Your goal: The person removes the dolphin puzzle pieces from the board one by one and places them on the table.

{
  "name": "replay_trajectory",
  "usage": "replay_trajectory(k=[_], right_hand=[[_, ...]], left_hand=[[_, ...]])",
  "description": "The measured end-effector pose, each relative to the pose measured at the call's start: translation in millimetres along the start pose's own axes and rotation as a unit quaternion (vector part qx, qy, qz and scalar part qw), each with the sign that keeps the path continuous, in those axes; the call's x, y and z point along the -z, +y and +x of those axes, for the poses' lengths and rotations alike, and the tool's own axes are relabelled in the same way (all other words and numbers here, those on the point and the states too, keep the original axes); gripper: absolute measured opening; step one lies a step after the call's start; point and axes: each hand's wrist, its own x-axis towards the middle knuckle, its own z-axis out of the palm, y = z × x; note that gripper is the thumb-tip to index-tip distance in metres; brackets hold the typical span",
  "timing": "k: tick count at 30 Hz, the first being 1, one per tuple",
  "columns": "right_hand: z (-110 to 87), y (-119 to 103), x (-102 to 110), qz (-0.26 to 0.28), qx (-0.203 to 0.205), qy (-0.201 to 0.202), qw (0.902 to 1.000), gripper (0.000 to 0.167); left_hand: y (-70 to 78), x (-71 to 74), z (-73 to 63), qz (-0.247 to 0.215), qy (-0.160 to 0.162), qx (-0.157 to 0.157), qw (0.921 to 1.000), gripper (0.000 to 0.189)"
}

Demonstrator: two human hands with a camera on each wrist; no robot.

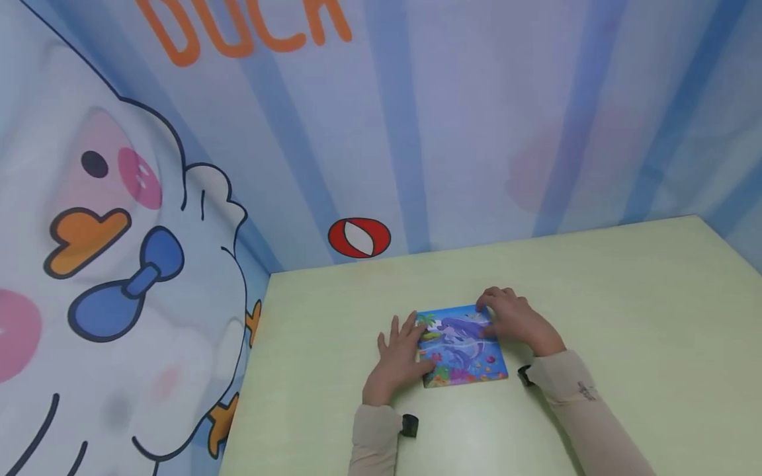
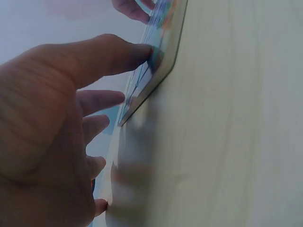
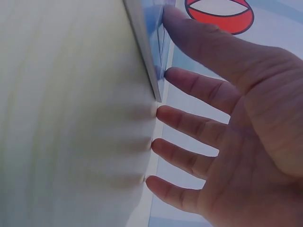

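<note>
A thin square puzzle board (image 1: 460, 360) with a dolphin and sea picture lies flat on the table. My left hand (image 1: 394, 365) is at its left side, thumb and index finger touching the picture face while the other fingers spread over the table. At the upper right corner is my right hand (image 1: 515, 318), its thumb on the picture. In the right wrist view, the index fingertip meets the board (image 3: 150, 42) near a corner and the other fingertips reach down to the table. The left wrist view shows the thumb pressing near the board's edge (image 2: 176, 42).
The pale yellow-green table (image 1: 643, 317) extends on both sides of the board. Behind it hangs a blue striped backdrop (image 1: 476, 132) with a red ball print (image 1: 337, 237). A large duck print (image 1: 196, 370) covers the left side. Dark wrist devices (image 1: 409, 426) sit by both sleeves.
</note>
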Motion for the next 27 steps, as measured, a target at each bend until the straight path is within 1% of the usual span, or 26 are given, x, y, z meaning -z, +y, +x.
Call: replay_trajectory(k=[3, 7, 9, 12, 19, 27], right_hand=[[4.6, -0.5, -1.7, -0.005, -0.002, -0.004, 1.0000, 0.038], [4.9, 0.8, -3.3, -0.013, -0.012, -0.009, 0.9998, 0.039], [4.6, 1.1, -3.6, -0.014, -0.014, -0.008, 0.9998, 0.039], [4.7, 0.0, -2.8, -0.010, -0.012, -0.003, 0.9999, 0.039], [6.4, -4.9, 0.5, -0.009, -0.012, 0.003, 0.9999, 0.040], [7.7, -7.2, -0.5, -0.025, -0.013, 0.012, 0.9995, 0.042]], left_hand=[[0.8, -0.2, 0.5, -0.004, -0.009, -0.010, 0.9999, 0.069], [4.3, -3.4, 0.9, 0.001, -0.023, -0.020, 0.9995, 0.062], [5.7, -5.1, 1.4, 0.009, -0.027, -0.016, 0.9995, 0.060], [6.9, -6.0, 2.1, 0.021, -0.024, -0.011, 0.9994, 0.058], [9.9, -2.7, 4.0, 0.024, -0.018, -0.005, 0.9995, 0.059], [8.0, -5.9, 5.8, 0.028, -0.019, 0.006, 0.9994, 0.061]])
